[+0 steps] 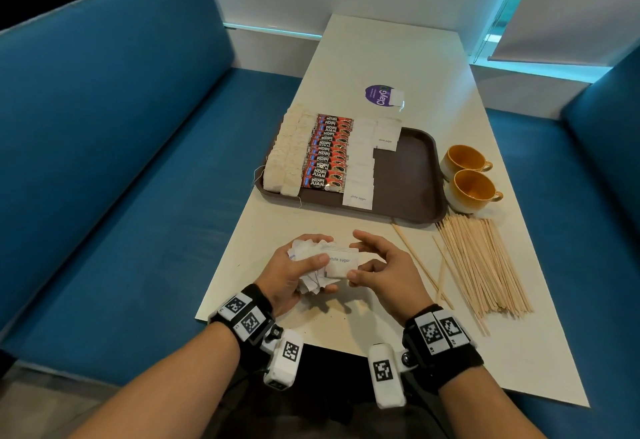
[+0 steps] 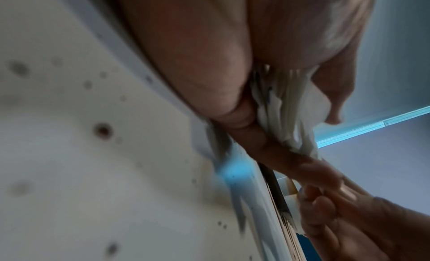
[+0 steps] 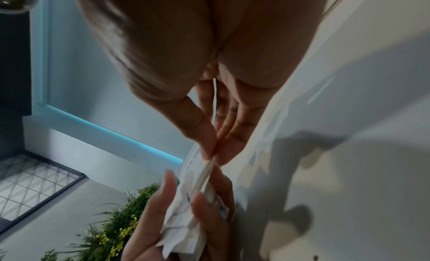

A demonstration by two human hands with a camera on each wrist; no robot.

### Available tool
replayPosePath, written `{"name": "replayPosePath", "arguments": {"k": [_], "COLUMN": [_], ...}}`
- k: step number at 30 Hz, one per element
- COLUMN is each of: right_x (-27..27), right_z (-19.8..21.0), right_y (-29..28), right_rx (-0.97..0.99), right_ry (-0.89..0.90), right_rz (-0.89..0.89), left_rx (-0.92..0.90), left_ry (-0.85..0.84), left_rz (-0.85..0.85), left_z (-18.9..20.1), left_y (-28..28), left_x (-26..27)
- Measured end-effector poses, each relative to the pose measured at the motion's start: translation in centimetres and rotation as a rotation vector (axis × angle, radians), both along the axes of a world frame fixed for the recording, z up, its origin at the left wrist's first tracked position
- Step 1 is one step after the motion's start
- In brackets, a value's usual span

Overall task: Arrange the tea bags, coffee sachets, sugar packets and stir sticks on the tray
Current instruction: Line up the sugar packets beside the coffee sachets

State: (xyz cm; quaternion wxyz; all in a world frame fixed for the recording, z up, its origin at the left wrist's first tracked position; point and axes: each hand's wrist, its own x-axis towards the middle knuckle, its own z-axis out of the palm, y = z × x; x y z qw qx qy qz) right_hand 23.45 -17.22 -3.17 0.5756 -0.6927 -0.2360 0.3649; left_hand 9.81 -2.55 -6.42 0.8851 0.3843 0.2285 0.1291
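Sugar packets (image 1: pixel 341 262) pinched both hands; tray (image 1: pixel 412 175) right half bare.

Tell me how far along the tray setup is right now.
Done: tea bags and coffee sachets sit in rows on the tray, plus one full sugar column and the start of a second. In hand: the left hand grips a bundle of sugar packets while the right hand pinches one packet off it. Left: those packets and all the stir sticks, still on the table.
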Motion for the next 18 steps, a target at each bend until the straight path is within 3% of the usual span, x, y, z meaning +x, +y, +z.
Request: {"name": "replayPosePath", "arguments": {"k": [7, 12, 18], "right_x": [0.0, 0.2, 1.4], "right_z": [0.2, -0.1, -0.4], "right_y": [-0.2, 0.0, 0.4], "right_rx": [-0.004, 0.002, -0.121], "right_ry": [0.017, 0.126, 0.141], "right_rz": [0.112, 0.033, 0.006], "left_rx": [0.003, 0.022, 0.006], "left_ry": [0.031, 0.019, 0.004], "left_rz": [0.016, 0.019, 0.036], "left_z": [0.1, -0.2, -0.6], "left_y": [-0.2, 0.0, 0.2], "left_x": [0.2, 0.2, 0.2]}}
